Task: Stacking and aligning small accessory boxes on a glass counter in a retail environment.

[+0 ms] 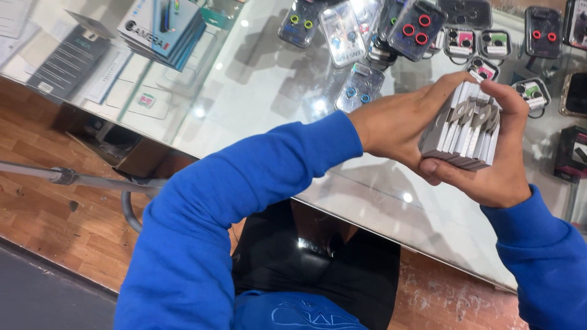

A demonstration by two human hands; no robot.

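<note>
gripping a stack of flat packets (463,134) by its edges, left hand (397,125) and right hand (498,165), bare glass counter (263,91) beneath

Glass surface (269,91) reflecting ceiling light spots; reddish wood-pattern floor (55,220) below it; grey metal rail (73,178) beside floor.

We wear a bright blue sweatshirt with long, loose sleeves that crease at the elbows and end in ribbed cuffs at the wrists. Stitched blue lettering runs across its front. Below it we wear black trousers. Our hands are bare.
</note>
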